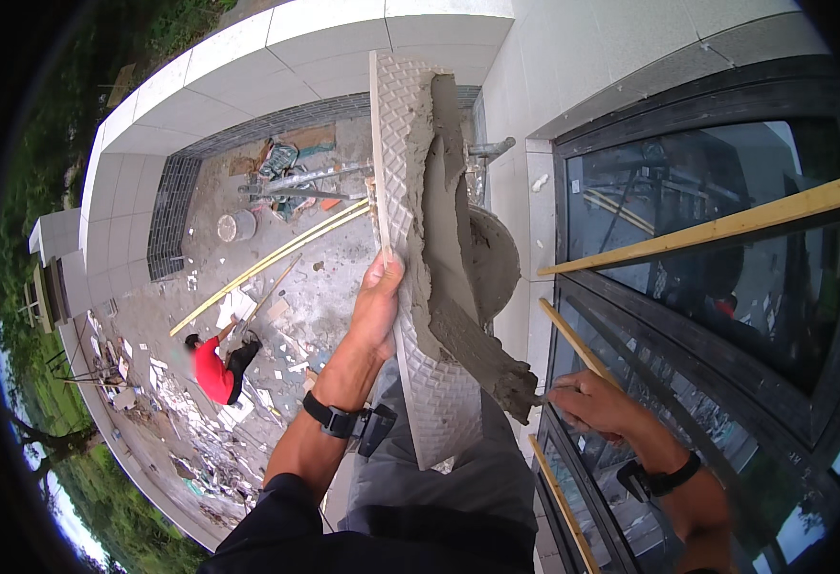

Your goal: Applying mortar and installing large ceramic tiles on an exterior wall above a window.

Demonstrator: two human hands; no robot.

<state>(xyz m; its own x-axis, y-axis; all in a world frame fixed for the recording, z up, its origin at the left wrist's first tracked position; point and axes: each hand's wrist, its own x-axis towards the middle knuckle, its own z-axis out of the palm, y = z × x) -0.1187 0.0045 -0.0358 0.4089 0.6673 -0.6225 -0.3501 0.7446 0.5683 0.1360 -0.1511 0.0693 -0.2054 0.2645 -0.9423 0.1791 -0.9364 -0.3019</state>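
My left hand (pixel 378 304) grips the left edge of a long, pale tile (pixel 439 413), thumb on top, its ridged back facing up. Grey mortar (pixel 447 220) lies thick along the right part of the tile's upper half. At the lower right of that mortar, a trowel (pixel 485 356) thickly coated in it rests over the tile's right edge. My right hand (pixel 594 402) is closed around the trowel's handle end, and the handle itself is mostly hidden by the fingers. Partly behind the tile is a round container of mortar (pixel 498 260).
Dark-framed windows (pixel 697 249) stand on the right, crossed by wooden poles (pixel 726 226). Far below, a person in a red top (pixel 213 371) crouches among scattered debris (pixel 219 450). A white bucket (pixel 236 227) and metal pipes (pixel 310 178) are on the ground. A pale wall (pixel 324 48) curves behind.
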